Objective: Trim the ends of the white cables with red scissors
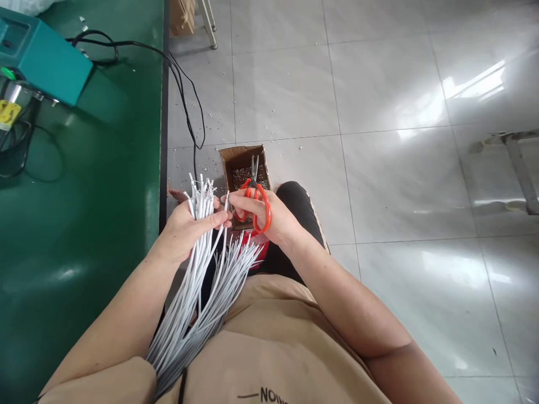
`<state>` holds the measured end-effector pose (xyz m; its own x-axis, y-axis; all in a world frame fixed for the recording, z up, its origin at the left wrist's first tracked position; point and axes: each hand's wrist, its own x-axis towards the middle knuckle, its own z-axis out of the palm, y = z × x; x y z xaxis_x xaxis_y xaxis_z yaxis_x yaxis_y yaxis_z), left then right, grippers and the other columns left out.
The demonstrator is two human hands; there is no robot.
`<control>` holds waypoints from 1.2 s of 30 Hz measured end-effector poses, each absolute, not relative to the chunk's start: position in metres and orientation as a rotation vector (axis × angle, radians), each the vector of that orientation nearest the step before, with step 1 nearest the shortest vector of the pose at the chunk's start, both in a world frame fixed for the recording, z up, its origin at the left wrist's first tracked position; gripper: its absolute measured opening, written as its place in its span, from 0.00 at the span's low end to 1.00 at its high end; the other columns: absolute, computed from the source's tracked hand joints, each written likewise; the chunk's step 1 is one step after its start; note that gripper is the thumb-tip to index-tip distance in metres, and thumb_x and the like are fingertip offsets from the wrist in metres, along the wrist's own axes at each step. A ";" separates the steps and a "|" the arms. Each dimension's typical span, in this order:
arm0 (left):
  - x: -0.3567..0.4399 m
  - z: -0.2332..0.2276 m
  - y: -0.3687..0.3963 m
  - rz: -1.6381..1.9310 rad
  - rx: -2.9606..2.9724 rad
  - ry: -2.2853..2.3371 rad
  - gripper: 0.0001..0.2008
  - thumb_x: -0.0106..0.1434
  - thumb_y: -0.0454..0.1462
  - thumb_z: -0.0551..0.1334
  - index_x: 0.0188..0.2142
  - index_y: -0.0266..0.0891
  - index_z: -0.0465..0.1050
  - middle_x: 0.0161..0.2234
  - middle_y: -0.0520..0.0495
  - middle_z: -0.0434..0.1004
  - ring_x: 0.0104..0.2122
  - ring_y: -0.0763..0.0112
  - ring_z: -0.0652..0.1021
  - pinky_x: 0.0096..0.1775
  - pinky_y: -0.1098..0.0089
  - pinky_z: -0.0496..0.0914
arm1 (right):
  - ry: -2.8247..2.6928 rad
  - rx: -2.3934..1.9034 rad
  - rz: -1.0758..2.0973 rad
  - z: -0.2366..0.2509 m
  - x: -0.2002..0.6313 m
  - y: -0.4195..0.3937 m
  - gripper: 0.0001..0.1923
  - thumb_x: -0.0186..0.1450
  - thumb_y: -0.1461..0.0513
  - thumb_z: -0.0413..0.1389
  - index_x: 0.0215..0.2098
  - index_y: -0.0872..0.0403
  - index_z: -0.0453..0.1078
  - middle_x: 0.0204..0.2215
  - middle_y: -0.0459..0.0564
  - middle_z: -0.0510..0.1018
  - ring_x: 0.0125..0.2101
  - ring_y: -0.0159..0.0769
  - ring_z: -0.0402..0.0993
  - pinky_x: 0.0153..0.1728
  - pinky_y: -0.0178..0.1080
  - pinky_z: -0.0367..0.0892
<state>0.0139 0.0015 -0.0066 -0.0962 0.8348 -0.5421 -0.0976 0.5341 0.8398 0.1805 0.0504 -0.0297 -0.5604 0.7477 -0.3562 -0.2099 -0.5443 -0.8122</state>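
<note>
A thick bundle of white cables (196,269) lies across my lap, its upper ends gathered in my left hand (185,227). The fingers are wrapped round the bundle, with the thumb lying across it. My right hand (265,210) has red-handled scissors (253,185) hooked on its fingers, the blades slightly apart and pointing away from me. Its thumb and forefinger are at the tip of one single cable (225,210) set apart from the bundle. More loose cable ends (248,249) fan out to the right, over my legs.
Below my hands an open cardboard box (242,154) holds small clippings. Bits are scattered on the tiled floor (290,90). On the left is a green table (105,196) with a teal machine (54,62) and black cords (181,78) hanging over its edge. A metal stand leg (522,168) is at right.
</note>
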 end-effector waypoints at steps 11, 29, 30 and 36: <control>0.017 -0.006 0.002 0.934 0.684 1.514 0.14 0.49 0.35 0.74 0.31 0.40 0.71 0.22 0.57 0.71 0.23 0.77 0.71 0.31 0.70 0.67 | -1.115 -1.050 2.000 -0.022 0.174 0.042 0.10 0.61 0.56 0.59 0.31 0.55 0.71 0.25 0.44 0.76 0.27 0.29 0.73 0.32 0.34 0.68; 0.018 -0.008 0.002 0.916 0.719 1.577 0.15 0.50 0.37 0.74 0.32 0.36 0.71 0.32 0.48 0.80 0.29 0.71 0.80 0.30 0.72 0.68 | -2.673 -1.415 0.931 -0.022 0.192 0.056 0.14 0.67 0.56 0.52 0.32 0.57 0.74 0.31 0.51 0.78 0.34 0.36 0.73 0.37 0.37 0.58; 0.017 -0.009 0.002 0.918 0.732 1.568 0.14 0.50 0.37 0.73 0.33 0.36 0.71 0.32 0.48 0.80 0.29 0.71 0.79 0.31 0.72 0.69 | -2.708 -1.419 0.904 -0.020 0.193 0.056 0.14 0.68 0.57 0.52 0.33 0.58 0.74 0.32 0.52 0.78 0.34 0.37 0.74 0.38 0.38 0.59; 0.017 -0.009 0.000 0.951 0.796 1.585 0.15 0.51 0.38 0.73 0.33 0.37 0.70 0.30 0.53 0.77 0.28 0.74 0.79 0.29 0.73 0.68 | -2.780 -1.409 0.839 -0.015 0.194 0.057 0.15 0.68 0.56 0.51 0.33 0.58 0.74 0.33 0.53 0.79 0.35 0.39 0.74 0.41 0.41 0.59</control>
